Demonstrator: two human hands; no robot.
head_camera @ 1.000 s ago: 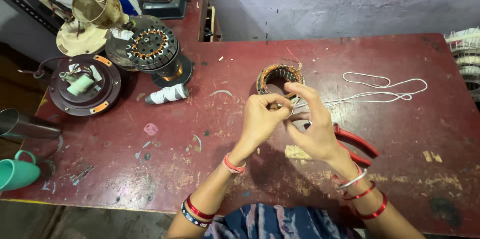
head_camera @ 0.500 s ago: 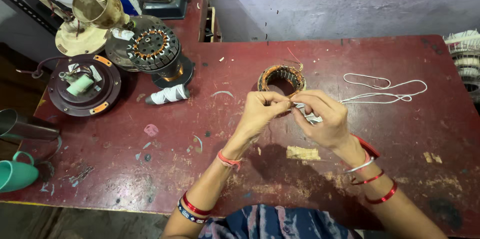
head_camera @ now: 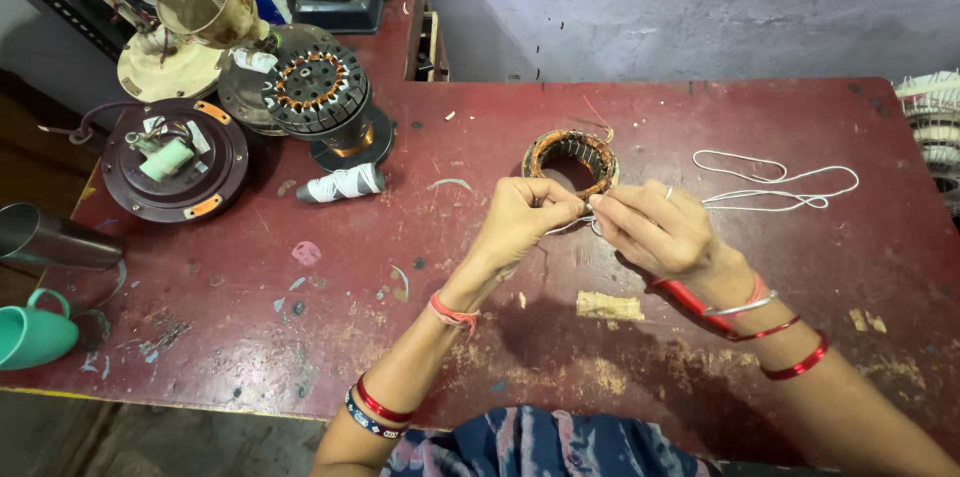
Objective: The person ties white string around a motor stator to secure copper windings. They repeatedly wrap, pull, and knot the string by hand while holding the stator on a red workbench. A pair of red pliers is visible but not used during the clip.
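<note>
Head view: both hands have drawn together just in front of the stator (head_camera: pixel 571 159); the left hand (head_camera: pixel 525 222) pinches the white thread (head_camera: pixel 775 187) at its near end, and the right hand (head_camera: pixel 655 229), lifted off the red pliers (head_camera: pixel 690 299) it covered a second ago, grips the same thread beside it, fingertips touching. Right of the stator the thread trails in loose loops on the table (head_camera: pixel 480 137); the stator has not moved; the hands seem now to be working the thread end.
</note>
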